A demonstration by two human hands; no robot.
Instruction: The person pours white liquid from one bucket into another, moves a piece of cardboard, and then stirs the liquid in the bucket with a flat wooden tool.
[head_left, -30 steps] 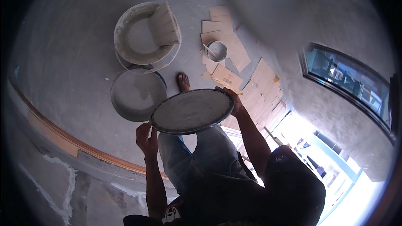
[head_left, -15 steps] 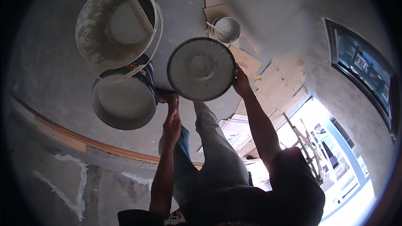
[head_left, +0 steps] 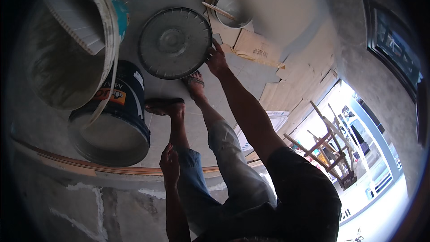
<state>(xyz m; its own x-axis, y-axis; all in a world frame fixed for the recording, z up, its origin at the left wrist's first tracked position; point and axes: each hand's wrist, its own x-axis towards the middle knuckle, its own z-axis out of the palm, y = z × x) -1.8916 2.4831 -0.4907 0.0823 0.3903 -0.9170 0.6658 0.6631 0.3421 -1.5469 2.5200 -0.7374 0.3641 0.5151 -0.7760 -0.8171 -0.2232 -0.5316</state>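
Observation:
My right hand (head_left: pixel 216 60) grips the rim of a round grey bucket lid (head_left: pixel 172 40) out in front of me, above my feet. Down by my legs, my left hand (head_left: pixel 170 166) hangs empty, its fingers loosely extended. Left of the lid is a large pale, stained bucket (head_left: pixel 58 76) with a ribbed pale board (head_left: pixel 80 24) inside and a handle over its side. Below that stands a dark bucket (head_left: pixel 132 112) with an orange label and grey inside.
A small bucket (head_left: pixel 237 4) with a stick (head_left: pixel 217 11) across it sits on cardboard sheets (head_left: pixel 255 45). A framed window (head_left: pixel 392 54) is in the wall at right. A wooden trestle (head_left: pixel 333 152) stands near the bright doorway. A patched grey wall (head_left: pixel 85 206) runs along the lower left.
My right hand has carried the lid forward and leftward, away from my body. My left hand has let go of it and dropped back beside my leg. The view has shifted.

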